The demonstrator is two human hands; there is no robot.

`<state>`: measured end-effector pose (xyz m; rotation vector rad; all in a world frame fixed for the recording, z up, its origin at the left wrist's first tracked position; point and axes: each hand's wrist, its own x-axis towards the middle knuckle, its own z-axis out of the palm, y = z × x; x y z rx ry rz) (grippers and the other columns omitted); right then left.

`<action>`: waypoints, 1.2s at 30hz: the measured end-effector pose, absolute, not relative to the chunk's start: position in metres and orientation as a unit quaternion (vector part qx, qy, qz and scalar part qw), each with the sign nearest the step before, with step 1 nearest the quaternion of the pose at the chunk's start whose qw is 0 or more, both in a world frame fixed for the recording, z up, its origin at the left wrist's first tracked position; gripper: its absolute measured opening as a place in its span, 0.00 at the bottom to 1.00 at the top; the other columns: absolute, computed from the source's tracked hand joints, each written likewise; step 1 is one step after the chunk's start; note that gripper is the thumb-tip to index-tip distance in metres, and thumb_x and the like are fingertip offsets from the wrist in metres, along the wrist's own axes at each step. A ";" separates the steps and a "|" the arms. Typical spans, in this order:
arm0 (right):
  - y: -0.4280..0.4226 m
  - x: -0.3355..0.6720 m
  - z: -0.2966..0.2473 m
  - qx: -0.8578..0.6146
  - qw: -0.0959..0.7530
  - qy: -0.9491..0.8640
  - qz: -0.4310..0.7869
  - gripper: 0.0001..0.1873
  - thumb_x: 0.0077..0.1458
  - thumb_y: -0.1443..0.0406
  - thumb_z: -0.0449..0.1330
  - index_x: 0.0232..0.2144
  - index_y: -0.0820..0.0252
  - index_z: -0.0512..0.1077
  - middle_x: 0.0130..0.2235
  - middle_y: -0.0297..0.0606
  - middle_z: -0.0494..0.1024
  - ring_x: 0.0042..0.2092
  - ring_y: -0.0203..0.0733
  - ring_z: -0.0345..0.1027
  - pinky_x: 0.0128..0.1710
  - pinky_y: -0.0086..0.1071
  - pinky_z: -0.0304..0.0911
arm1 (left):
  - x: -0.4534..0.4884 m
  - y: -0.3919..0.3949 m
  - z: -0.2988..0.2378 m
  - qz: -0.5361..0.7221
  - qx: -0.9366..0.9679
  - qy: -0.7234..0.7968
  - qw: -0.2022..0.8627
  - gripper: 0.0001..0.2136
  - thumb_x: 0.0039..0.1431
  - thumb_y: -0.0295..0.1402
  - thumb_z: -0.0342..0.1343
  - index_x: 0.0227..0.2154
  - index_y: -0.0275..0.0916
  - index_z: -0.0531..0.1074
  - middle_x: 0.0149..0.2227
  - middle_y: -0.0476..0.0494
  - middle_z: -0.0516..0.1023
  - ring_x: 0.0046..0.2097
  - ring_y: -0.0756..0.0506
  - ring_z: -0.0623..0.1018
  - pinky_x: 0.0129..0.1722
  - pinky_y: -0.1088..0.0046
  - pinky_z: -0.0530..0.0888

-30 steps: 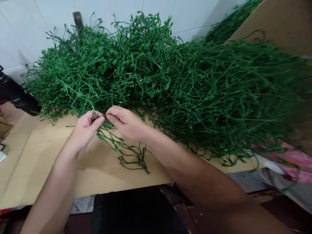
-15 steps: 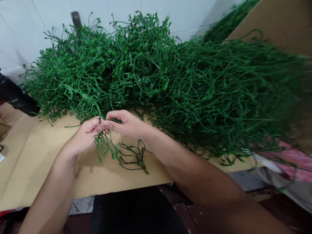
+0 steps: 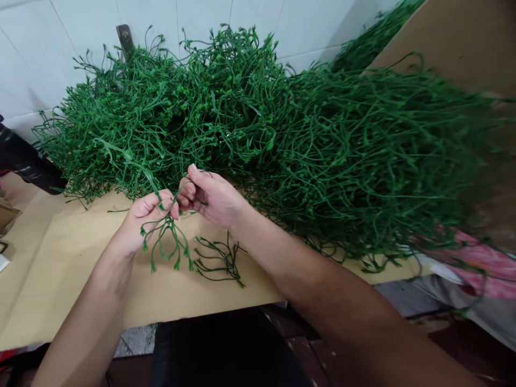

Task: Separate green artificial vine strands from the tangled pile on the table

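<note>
My left hand (image 3: 141,217) is closed in a pinch on a green branching sprig (image 3: 174,228), plastic-looking. Its budded tips fan out below the fingers, and a thicker leafy stem (image 3: 147,174) rises from the same grip towards the pile. Just to the right, my right hand (image 3: 217,199) has its fingers curled and its thumb up, closed on a thin green stem (image 3: 176,198) that runs across to the left hand. Part of that stem is hidden in the right fingers. Below the hands, a small bunch of loose dark green stems (image 3: 228,260) lies on the tan board (image 3: 88,269).
A large heap of green stems (image 3: 342,145) covers the back and right of the board, against a white tiled wall (image 3: 153,16). A black bottle (image 3: 28,158) leans at the left. Brown cardboard (image 3: 455,43) stands at upper right, pink cloth (image 3: 475,258) below it.
My right hand has moved slightly up and away from my left hand, turning so its fingers curl upward. The sprig's tips under my left hand have spread and shifted left.
</note>
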<state>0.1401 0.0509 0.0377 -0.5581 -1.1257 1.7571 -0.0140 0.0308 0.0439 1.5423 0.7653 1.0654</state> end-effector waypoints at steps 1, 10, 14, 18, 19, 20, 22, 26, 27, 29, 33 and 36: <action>0.051 0.142 0.038 -0.229 0.454 -0.486 0.711 0.27 0.49 0.46 0.57 0.18 0.62 0.57 0.19 0.28 0.60 0.21 0.26 0.58 0.22 0.24 0.56 | -0.013 0.032 0.043 0.440 0.651 0.334 0.521 0.15 0.48 0.44 0.60 0.18 0.38 0.72 0.23 0.47 0.68 0.29 0.49 0.68 0.31 0.73 0.67; 0.048 0.147 0.040 -0.299 0.329 -0.707 0.550 0.26 0.38 0.50 0.66 0.19 0.63 0.57 0.20 0.24 0.52 0.23 0.24 0.45 0.21 0.24 0.42 | -0.016 0.036 0.041 0.440 0.691 0.422 0.389 0.14 0.49 0.42 0.59 0.19 0.36 0.71 0.21 0.50 0.69 0.26 0.52 0.67 0.28 0.77 0.65; 0.049 0.146 0.036 -0.269 0.337 -0.754 0.496 0.19 0.52 0.55 0.57 0.21 0.63 0.58 0.21 0.26 0.54 0.25 0.25 0.47 0.25 0.25 0.46 | -0.017 0.036 0.044 0.429 0.681 0.434 0.405 0.17 0.50 0.46 0.57 0.19 0.36 0.68 0.21 0.51 0.68 0.25 0.53 0.66 0.27 0.77 0.65; 0.050 0.147 0.040 -0.253 0.368 -0.747 0.493 0.15 0.58 0.63 0.48 0.21 0.63 0.59 0.22 0.28 0.57 0.26 0.26 0.49 0.27 0.26 0.48 | -0.020 0.034 0.047 0.409 0.674 0.469 0.399 0.20 0.52 0.49 0.54 0.19 0.36 0.69 0.19 0.51 0.66 0.23 0.53 0.64 0.23 0.77 0.63; 0.049 0.148 0.042 -0.253 0.375 -0.739 0.500 0.15 0.58 0.63 0.49 0.20 0.63 0.58 0.21 0.28 0.56 0.25 0.26 0.48 0.26 0.26 0.48 | -0.021 0.034 0.047 0.406 0.675 0.470 0.399 0.20 0.51 0.50 0.54 0.19 0.35 0.69 0.19 0.51 0.66 0.23 0.53 0.64 0.23 0.78 0.62; 0.049 0.149 0.044 -0.251 0.376 -0.730 0.513 0.16 0.57 0.61 0.51 0.20 0.63 0.58 0.21 0.27 0.55 0.24 0.25 0.47 0.25 0.26 0.47 | -0.021 0.033 0.047 0.406 0.676 0.466 0.402 0.20 0.51 0.50 0.54 0.19 0.35 0.69 0.19 0.51 0.66 0.23 0.53 0.64 0.23 0.78 0.62; 0.047 0.150 0.047 -0.243 0.370 -0.710 0.548 0.18 0.53 0.56 0.55 0.20 0.62 0.58 0.19 0.25 0.52 0.22 0.25 0.44 0.23 0.26 0.44 | -0.021 0.034 0.046 0.409 0.679 0.448 0.414 0.21 0.49 0.51 0.55 0.20 0.35 0.69 0.19 0.51 0.65 0.23 0.54 0.63 0.23 0.78 0.61; 0.041 0.147 0.051 -0.241 0.375 -0.670 0.593 0.24 0.43 0.52 0.63 0.18 0.61 0.55 0.19 0.23 0.52 0.21 0.23 0.43 0.21 0.25 0.41 | -0.021 0.036 0.044 0.423 0.669 0.451 0.413 0.21 0.46 0.52 0.58 0.20 0.35 0.67 0.19 0.52 0.64 0.23 0.54 0.62 0.23 0.78 0.61; 0.040 0.145 0.051 -0.244 0.383 -0.660 0.599 0.25 0.42 0.52 0.64 0.17 0.61 0.54 0.19 0.23 0.51 0.21 0.23 0.43 0.21 0.25 0.40 | -0.021 0.037 0.043 0.426 0.665 0.454 0.413 0.21 0.45 0.52 0.58 0.19 0.35 0.67 0.19 0.52 0.64 0.23 0.54 0.62 0.23 0.78 0.61; 0.039 0.141 0.049 -0.260 0.407 -0.634 0.604 0.28 0.40 0.51 0.64 0.16 0.60 0.51 0.18 0.23 0.49 0.20 0.22 0.41 0.20 0.25 0.39 | -0.020 0.038 0.042 0.428 0.660 0.451 0.422 0.22 0.44 0.52 0.59 0.19 0.35 0.66 0.19 0.52 0.64 0.23 0.54 0.62 0.23 0.78 0.61; 0.043 0.135 0.040 -0.288 0.480 -0.551 0.620 0.29 0.42 0.50 0.63 0.16 0.59 0.48 0.15 0.21 0.48 0.18 0.22 0.40 0.17 0.25 0.38 | -0.018 0.037 0.042 0.406 0.670 0.437 0.442 0.20 0.45 0.50 0.59 0.22 0.35 0.68 0.21 0.51 0.66 0.25 0.53 0.64 0.25 0.77 0.63; 0.050 0.136 0.036 -0.294 0.537 -0.509 0.605 0.27 0.45 0.52 0.61 0.16 0.59 0.50 0.13 0.22 0.53 0.16 0.23 0.47 0.17 0.24 0.46 | -0.016 0.035 0.044 0.374 0.685 0.436 0.449 0.16 0.47 0.46 0.59 0.25 0.35 0.70 0.23 0.50 0.68 0.26 0.52 0.65 0.27 0.76 0.65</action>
